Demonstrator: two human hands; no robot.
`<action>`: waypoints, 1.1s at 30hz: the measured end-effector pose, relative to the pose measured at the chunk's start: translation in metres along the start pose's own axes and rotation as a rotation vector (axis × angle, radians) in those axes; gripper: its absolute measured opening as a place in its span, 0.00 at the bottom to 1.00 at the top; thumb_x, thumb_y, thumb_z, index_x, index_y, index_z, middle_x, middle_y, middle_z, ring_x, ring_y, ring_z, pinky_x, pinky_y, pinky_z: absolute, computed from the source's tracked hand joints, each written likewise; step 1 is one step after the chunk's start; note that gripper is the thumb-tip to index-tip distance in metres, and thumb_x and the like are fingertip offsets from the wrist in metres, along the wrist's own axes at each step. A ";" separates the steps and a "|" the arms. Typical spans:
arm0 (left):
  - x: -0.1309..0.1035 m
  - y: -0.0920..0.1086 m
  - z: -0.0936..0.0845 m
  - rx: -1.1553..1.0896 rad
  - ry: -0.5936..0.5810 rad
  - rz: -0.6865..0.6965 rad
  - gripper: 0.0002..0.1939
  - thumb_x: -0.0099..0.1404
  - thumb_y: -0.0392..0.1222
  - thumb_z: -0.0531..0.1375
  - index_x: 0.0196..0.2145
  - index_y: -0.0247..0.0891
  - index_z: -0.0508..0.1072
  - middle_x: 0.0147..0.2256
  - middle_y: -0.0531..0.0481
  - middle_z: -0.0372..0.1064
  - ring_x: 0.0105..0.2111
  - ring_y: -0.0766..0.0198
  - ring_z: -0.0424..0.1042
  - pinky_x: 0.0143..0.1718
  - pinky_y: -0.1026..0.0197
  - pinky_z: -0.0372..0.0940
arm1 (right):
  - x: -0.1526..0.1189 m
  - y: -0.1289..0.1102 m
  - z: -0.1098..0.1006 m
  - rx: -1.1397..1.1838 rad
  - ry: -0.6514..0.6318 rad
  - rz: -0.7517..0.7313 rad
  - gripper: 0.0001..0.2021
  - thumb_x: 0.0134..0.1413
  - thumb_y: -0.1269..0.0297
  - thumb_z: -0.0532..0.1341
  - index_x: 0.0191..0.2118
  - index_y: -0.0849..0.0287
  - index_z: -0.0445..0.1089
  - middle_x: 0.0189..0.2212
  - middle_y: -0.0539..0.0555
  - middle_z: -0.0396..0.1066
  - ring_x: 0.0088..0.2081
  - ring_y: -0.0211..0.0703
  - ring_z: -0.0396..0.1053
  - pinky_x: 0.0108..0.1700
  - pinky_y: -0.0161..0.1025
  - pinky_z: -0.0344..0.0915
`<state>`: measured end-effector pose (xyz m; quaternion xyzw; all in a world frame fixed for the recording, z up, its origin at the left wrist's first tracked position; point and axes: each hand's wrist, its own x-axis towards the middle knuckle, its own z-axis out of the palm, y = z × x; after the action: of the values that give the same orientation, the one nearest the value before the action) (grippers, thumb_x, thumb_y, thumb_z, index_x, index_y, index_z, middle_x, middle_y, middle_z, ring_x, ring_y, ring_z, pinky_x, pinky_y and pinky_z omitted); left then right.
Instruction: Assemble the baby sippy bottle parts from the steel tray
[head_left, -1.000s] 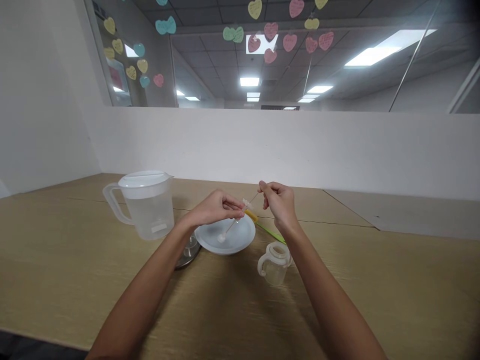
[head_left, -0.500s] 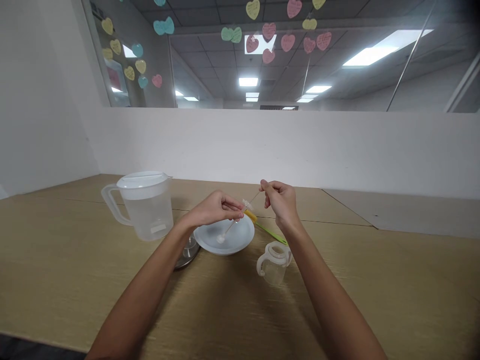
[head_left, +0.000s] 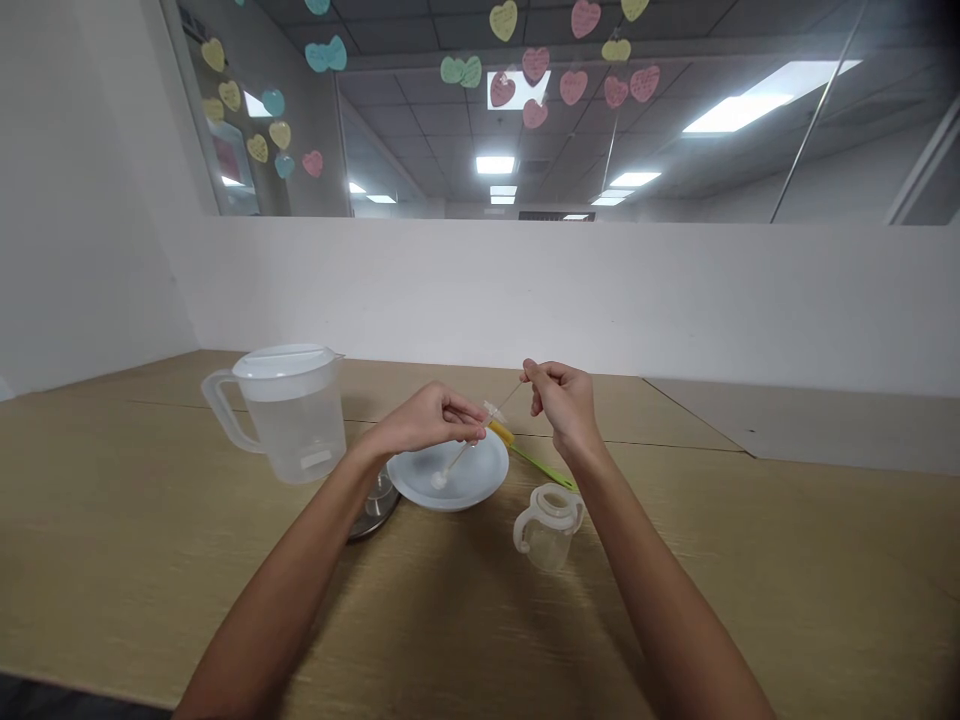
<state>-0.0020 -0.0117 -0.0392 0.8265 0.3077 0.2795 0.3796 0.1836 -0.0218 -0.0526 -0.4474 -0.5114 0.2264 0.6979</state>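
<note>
Over one bowl point(head_left: 484, 483) mid-table, the left hand point(head_left: 435, 415) pinches one clear straw point(head_left: 493, 411); the right hand point(head_left: 564, 400) grips one thin rod point(head_left: 511, 393), apparently working it inside. The next move calls for a steady hold. One cup point(head_left: 550, 535) stands toward the near edge; one brush point(head_left: 501, 432) and one pitcher point(head_left: 292, 415) lie farther back.

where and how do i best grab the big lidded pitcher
Probably by its handle, coming from the left, with fingers wrapped through the loop: the pitcher stands upright, its handle juts out to the left and its spout points right.
</note>
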 end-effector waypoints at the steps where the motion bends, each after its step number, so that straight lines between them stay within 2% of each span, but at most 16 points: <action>1: 0.000 0.000 0.000 -0.002 -0.001 -0.003 0.15 0.51 0.40 0.65 0.37 0.31 0.77 0.31 0.44 0.75 0.30 0.64 0.72 0.32 0.64 0.67 | 0.000 0.000 0.000 0.000 -0.001 0.002 0.15 0.44 0.55 0.61 0.20 0.62 0.67 0.09 0.44 0.55 0.12 0.29 0.51 0.17 0.31 0.53; 33: 0.001 -0.006 0.000 0.026 -0.028 0.068 0.14 0.53 0.42 0.63 0.36 0.33 0.77 0.26 0.48 0.74 0.28 0.65 0.71 0.31 0.65 0.65 | 0.008 0.002 -0.010 0.008 0.049 -0.013 0.13 0.43 0.57 0.61 0.20 0.62 0.68 0.09 0.44 0.55 0.12 0.29 0.51 0.17 0.31 0.52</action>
<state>-0.0029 -0.0076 -0.0440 0.8451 0.2776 0.2768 0.3635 0.1957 -0.0187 -0.0513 -0.4465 -0.4962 0.2129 0.7135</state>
